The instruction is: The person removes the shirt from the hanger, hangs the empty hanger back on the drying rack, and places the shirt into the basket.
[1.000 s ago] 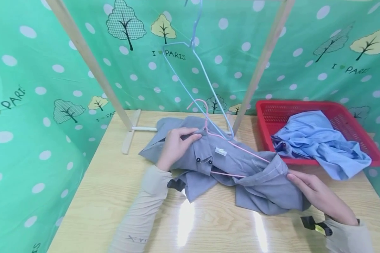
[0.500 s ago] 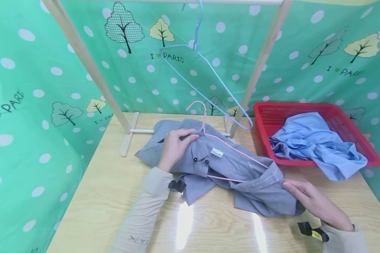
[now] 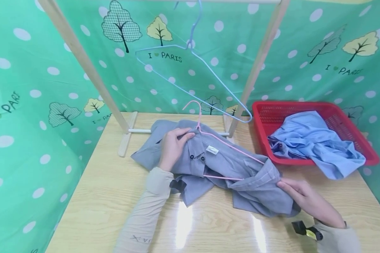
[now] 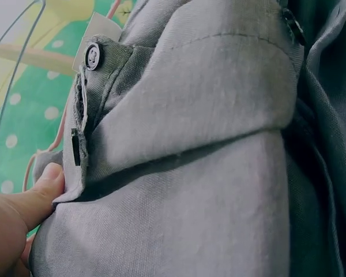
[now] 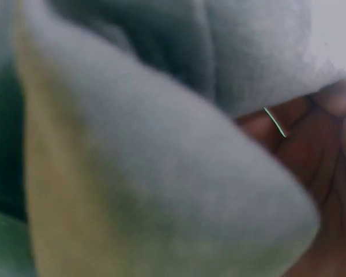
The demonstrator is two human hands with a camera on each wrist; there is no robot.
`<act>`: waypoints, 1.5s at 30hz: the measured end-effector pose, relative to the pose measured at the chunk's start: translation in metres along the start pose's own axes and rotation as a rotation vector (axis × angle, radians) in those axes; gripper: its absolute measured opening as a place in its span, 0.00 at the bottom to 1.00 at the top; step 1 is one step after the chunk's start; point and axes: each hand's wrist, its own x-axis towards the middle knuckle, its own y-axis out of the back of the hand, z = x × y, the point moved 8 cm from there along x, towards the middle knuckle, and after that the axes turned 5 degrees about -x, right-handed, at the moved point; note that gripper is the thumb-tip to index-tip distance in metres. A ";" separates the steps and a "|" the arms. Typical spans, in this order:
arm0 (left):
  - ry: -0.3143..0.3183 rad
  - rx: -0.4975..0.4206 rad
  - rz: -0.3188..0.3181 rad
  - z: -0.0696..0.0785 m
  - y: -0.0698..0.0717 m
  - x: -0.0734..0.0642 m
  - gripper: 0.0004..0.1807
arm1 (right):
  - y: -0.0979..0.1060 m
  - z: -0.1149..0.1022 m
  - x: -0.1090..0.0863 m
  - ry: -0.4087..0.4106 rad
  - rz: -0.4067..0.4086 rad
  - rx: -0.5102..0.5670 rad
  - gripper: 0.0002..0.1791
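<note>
A grey shirt with dark buttons and a white label lies over the table, a pink hanger partly inside its neck opening. The hanger's hook sticks up past the collar; its right end is hidden under the cloth. My left hand pinches the collar beside the base of the hook. In the left wrist view, the left thumb presses on the collar edge near a button. My right hand pinches the shirt at its right shoulder. Blurred grey cloth covers much of that hand in the right wrist view.
A blue hanger hangs from the white rail of a wooden rack, above the shirt. The rack's posts stand behind it. At the right, a red basket holds a light blue garment draped over its rim.
The blue hanger has turned on its hook, its left end swinging out to the left. The whole view has shifted slightly. Both hands keep their hold on the shirt.
</note>
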 end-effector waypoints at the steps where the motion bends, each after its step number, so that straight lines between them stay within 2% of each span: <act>1: 0.006 0.002 0.002 -0.001 0.000 0.000 0.14 | -0.001 -0.001 0.000 0.007 0.004 0.006 0.14; 7: 0.010 0.013 0.026 -0.004 0.001 -0.002 0.15 | -0.011 0.003 0.001 -0.065 0.019 -0.005 0.13; 11: -0.003 0.023 0.068 -0.003 0.006 -0.004 0.14 | -0.019 0.000 0.006 -0.025 0.062 0.002 0.14; 13: -0.003 0.025 0.065 -0.004 0.008 -0.005 0.13 | -0.021 -0.001 0.007 0.006 0.090 -0.006 0.17; 16: -0.005 -0.005 0.018 -0.005 0.008 -0.004 0.14 | -0.019 0.000 0.008 -0.003 0.101 -0.019 0.16; 19: 0.010 -0.049 -0.053 -0.007 0.007 -0.002 0.14 | -0.014 0.003 0.010 -0.025 0.101 -0.015 0.11; 23: 0.047 -0.062 -0.147 -0.012 0.006 -0.001 0.14 | -0.005 0.004 0.014 0.005 0.120 0.066 0.31; 25: 0.053 -0.060 -0.178 -0.013 0.005 -0.001 0.14 | -0.001 0.002 0.016 0.014 0.129 0.095 0.35; 29: 0.045 -0.068 -0.188 -0.012 0.005 -0.002 0.14 | 0.005 -0.001 0.022 -0.008 0.164 0.040 0.29; 33: 0.024 -0.088 -0.176 -0.010 0.007 -0.001 0.13 | 0.010 -0.003 0.025 -0.030 0.254 -0.038 0.19; 37: 0.004 -0.120 -0.160 -0.009 0.011 0.001 0.13 | 0.012 -0.003 0.021 -0.043 0.315 -0.005 0.12; 41: 0.006 -0.161 -0.131 -0.011 0.019 0.003 0.12 | 0.010 -0.002 0.012 -0.029 0.294 0.073 0.11; 45: -0.003 -0.164 -0.146 -0.010 0.021 0.004 0.13 | 0.005 0.000 0.008 0.003 0.241 0.106 0.13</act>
